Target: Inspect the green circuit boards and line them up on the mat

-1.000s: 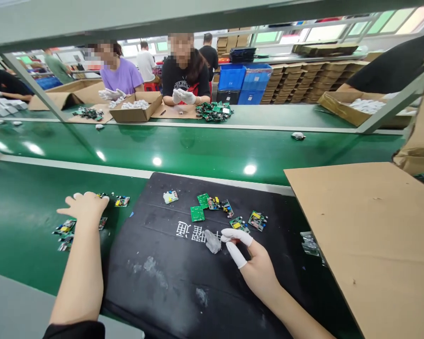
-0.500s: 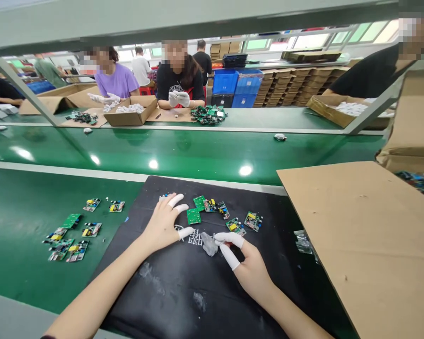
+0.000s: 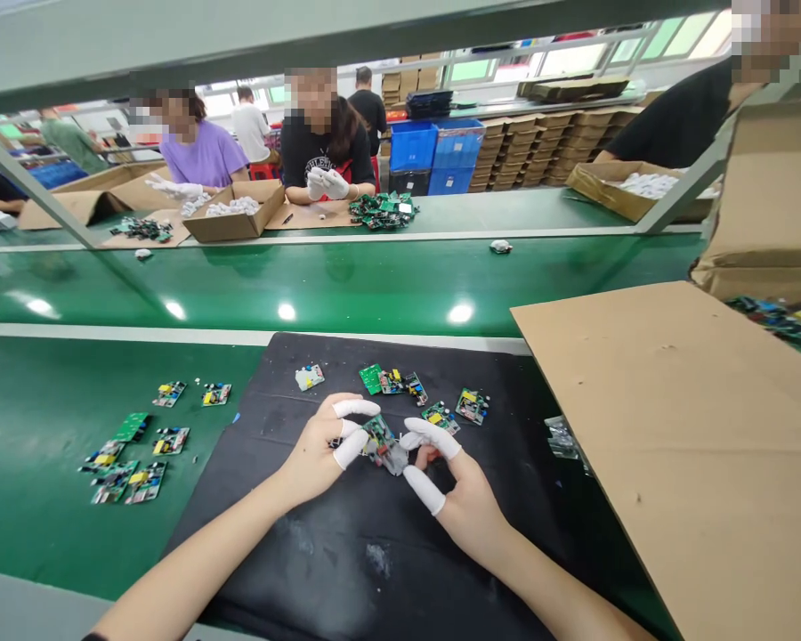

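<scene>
Between the white-covered fingertips of my left hand (image 3: 330, 445) is a small green circuit board (image 3: 379, 434), held tilted above the black mat (image 3: 294, 552). A crumpled grey piece (image 3: 395, 459) lies against the board's lower right end; I cannot make out its material. The fingertips of my right hand (image 3: 450, 476), also in white finger cots, close on the right edge of this grey piece. Just beyond my hands are several loose circuit boards (image 3: 472, 406). Another board with a grey covering (image 3: 309, 377) lies at the mat's far left.
More circuit boards (image 3: 145, 481) lie on the green bench to the left. A large cardboard sheet (image 3: 681, 427) covers the right side, with clear plastic pieces (image 3: 564, 442) by its edge. Ahead runs a green conveyor belt (image 3: 347, 276); co-workers sit across it.
My left hand has taken up a green board from the mat and brought it to the grey piece in my right hand. The view has shifted slightly.
</scene>
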